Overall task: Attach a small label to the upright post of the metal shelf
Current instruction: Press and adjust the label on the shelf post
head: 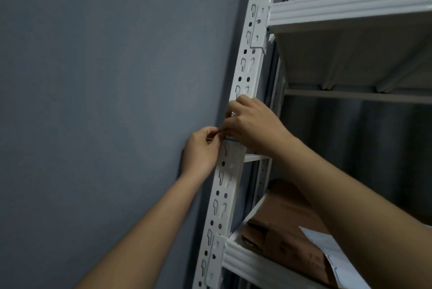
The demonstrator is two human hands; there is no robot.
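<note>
Small white label (230, 139) lies against the perforated white post (224, 185).

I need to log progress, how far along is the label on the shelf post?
Done: the label already sits against the upright post. In hand: the right hand covers it while the left hand pinches something thin at its edge. Left: smoothing it down and letting go.

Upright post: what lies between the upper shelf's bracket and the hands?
In the head view, only bare slotted upright post lies between the bracket and the hands.
</note>
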